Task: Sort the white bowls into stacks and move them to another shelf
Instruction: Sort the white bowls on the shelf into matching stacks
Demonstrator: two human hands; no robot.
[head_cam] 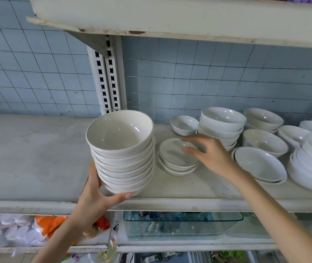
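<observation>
My left hand point(99, 194) grips the bottom of a tall stack of several white bowls point(122, 154), which leans slightly at the front edge of the shelf point(37, 152). Just right of it lies a short stack of two shallow bowls with a thin dark rim line point(174, 158). My right hand point(210, 154) hovers over their right side with fingers spread and holds nothing. Behind them sits a single small bowl point(184, 124). Further right stand another stack of white bowls point(221, 126) and more loose bowls point(261, 164).
An upper shelf point(170, 18) overhangs the work area. A slotted white upright point(106, 76) runs down the blue tiled wall. The shelf below holds a clear glass dish point(179, 224) and packaged goods at the left point(18, 232).
</observation>
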